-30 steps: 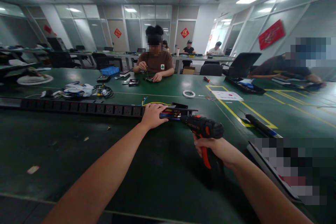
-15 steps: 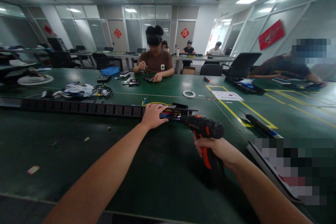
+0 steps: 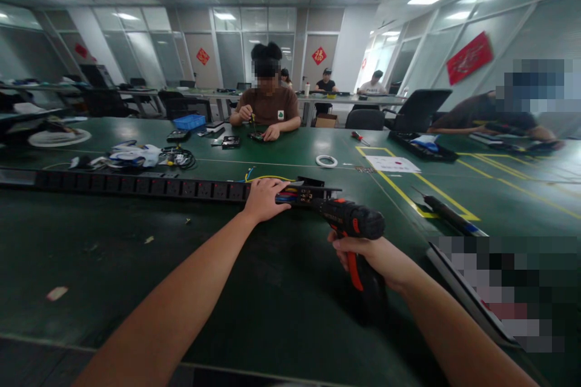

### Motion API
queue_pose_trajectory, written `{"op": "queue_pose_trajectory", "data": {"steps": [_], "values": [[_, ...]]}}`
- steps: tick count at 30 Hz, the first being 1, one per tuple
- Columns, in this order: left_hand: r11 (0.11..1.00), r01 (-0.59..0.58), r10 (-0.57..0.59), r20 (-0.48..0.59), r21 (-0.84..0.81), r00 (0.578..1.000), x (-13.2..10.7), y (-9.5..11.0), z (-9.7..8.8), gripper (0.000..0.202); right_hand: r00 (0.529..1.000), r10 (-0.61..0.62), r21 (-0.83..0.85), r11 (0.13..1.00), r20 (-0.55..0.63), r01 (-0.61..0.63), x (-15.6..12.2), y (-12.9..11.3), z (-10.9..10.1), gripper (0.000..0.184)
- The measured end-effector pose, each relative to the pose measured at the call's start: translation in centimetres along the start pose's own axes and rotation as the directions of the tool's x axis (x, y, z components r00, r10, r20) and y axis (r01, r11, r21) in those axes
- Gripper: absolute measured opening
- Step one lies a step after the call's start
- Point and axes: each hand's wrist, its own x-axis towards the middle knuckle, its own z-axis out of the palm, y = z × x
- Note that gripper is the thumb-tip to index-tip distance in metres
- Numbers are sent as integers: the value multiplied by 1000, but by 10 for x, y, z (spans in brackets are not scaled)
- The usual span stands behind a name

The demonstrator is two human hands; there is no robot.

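Note:
A long black power strip [image 3: 136, 186] lies across the green table [image 3: 254, 278]. Its right end is open, with coloured wires [image 3: 290, 196] showing. My left hand [image 3: 264, 200] lies palm down on that end, fingers curled over the strip. My right hand [image 3: 370, 257] is wrapped round the orange-and-black grip of a cordless screwdriver [image 3: 351, 224]. The tool's nose points left at the strip's open end, just right of my left fingers.
A person in a brown shirt [image 3: 267, 107] works across the table. Another person [image 3: 494, 115] leans over at the right. A white tape roll [image 3: 326, 161], cable bundles [image 3: 136, 156], a black rod [image 3: 442, 213] and yellow floor-tape markings [image 3: 408, 193] lie on the table.
My right hand and the screwdriver have shifted slightly left and up, closer to the strip's end. My left hand has stayed in place.

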Motion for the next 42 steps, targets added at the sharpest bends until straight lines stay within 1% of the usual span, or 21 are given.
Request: {"op": "queue_pose_trajectory", "data": {"steps": [5,8,13,19,23,28,33,42], "values": [[1000,2,-2,8,-2,1000,0,1,-2,66,997,50,0,999,-51,-50,-1,-4,1,43],[1000,0,0,3,-5,1000,0,1,-2,65,998,46,7,999,-51,-46,-3,-3,1,47],[1000,2,-2,1,-2,1000,0,0,0,66,999,41,-1,999,-34,-41,-2,0,-2,46],[1000,-1,1,0,-9,1000,0,-1,0,66,999,38,-24,999,-10,-38,2,4,-5,35],[1000,4,-4,13,-6,1000,1,1,-1,66,1000,13,-45,999,-13,-14,3,6,-4,31],[1000,9,-9,14,-4,1000,0,1,-2,67,999,28,-22,999,-16,-28,4,6,-4,30],[1000,9,-9,18,-8,1000,0,1,-3,67,1000,14,0,1000,-2,-14,4,5,-5,28],[1000,10,-10,23,-7,1000,0,2,-3,67,1000,2,-38,999,13,-2,5,7,-6,28]]}}
